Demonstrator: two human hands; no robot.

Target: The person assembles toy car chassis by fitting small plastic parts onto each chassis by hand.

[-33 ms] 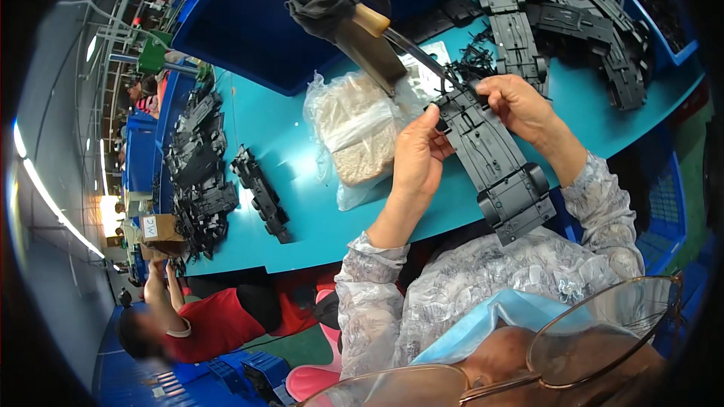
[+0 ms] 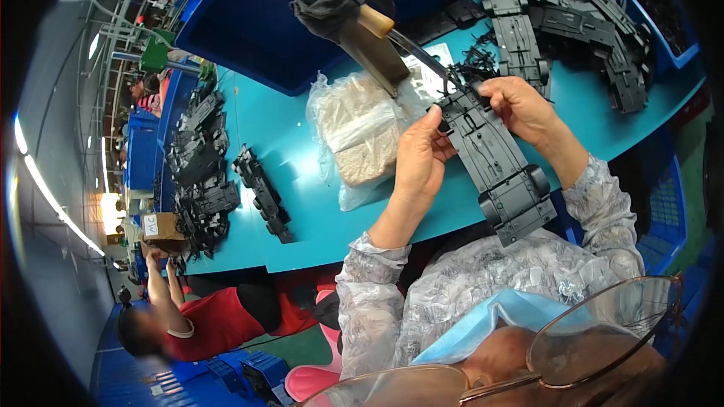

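Note:
Both my hands hold a long black plastic toy-car chassis [image 2: 494, 158], tilted with its wheel-arch end toward me. My left hand [image 2: 418, 162] grips its far left edge, thumb on top and fingers curled beneath. My right hand [image 2: 523, 111] pinches the far right corner. Over that far end reaches the thin metal shaft of a fixed tool resembling a soldering iron [image 2: 377, 22], with a wooden handle and dark cloth wrapped around it. Whether its tip touches the plastic, I cannot tell. Beside my left hand lies a clear plastic bag around a beige block [image 2: 360, 136].
Another black chassis part [image 2: 262, 194] lies alone left on the turquoise table [image 2: 317, 237]. Black parts are piled at the far left [image 2: 197, 173] and far right [image 2: 573, 22]. A blue bin [image 2: 249, 45] stands behind. A person in red [image 2: 219, 324] sits at the left.

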